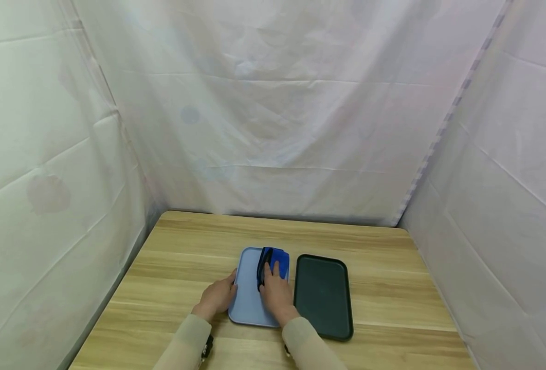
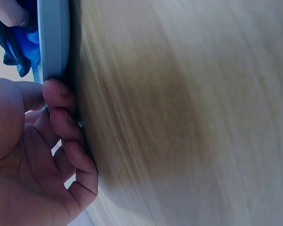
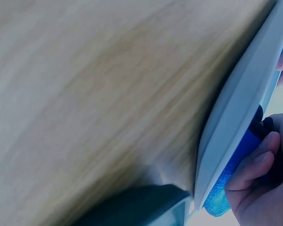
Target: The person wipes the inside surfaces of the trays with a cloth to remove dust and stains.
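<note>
A light blue tray (image 1: 246, 303) lies on the wooden table, with a blue cloth-like item with black parts (image 1: 279, 257) along its right side. My left hand (image 1: 219, 296) holds the tray's left rim; in the left wrist view its fingers (image 2: 66, 125) are curled at the rim's outer side. The right hand (image 1: 276, 295) is on the blue and black item, its curled fingers (image 3: 249, 169) gripping it in the right wrist view. What exactly this item is cannot be made out, as the hand covers part of it.
A dark green tray (image 1: 323, 293) lies just right of the light blue one, close beside it. The wooden table (image 1: 393, 288) has white cloth hangings (image 1: 273, 128) behind it and on both sides.
</note>
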{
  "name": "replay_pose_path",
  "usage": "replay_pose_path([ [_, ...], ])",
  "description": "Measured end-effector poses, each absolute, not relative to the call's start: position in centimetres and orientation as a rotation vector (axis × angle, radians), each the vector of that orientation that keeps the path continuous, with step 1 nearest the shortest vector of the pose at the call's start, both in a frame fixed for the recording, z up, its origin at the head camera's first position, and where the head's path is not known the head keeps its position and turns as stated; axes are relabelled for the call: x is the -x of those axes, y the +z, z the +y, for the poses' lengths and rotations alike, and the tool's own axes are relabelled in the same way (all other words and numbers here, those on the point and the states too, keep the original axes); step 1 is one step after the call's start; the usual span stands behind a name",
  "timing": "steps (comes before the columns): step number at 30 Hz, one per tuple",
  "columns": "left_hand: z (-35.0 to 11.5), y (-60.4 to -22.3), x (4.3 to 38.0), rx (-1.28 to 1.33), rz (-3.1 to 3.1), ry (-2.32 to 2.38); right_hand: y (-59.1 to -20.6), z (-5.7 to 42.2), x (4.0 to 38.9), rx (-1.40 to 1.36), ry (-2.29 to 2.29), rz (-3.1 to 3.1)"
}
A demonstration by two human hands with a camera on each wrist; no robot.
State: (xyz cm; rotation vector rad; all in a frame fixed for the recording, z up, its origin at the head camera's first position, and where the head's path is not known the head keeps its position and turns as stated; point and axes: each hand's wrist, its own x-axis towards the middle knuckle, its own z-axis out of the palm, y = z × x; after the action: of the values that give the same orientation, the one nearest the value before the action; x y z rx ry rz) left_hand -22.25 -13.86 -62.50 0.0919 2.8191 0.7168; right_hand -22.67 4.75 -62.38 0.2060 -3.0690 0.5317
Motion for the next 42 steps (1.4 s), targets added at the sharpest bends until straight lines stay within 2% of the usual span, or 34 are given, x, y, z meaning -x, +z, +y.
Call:
replay_pose_path([
  [42, -13.7, -62.3, 22.2, -0.115, 2.841, 0.707, -61.6, 1.6, 24.3, -0.412, 0.671, -3.188],
])
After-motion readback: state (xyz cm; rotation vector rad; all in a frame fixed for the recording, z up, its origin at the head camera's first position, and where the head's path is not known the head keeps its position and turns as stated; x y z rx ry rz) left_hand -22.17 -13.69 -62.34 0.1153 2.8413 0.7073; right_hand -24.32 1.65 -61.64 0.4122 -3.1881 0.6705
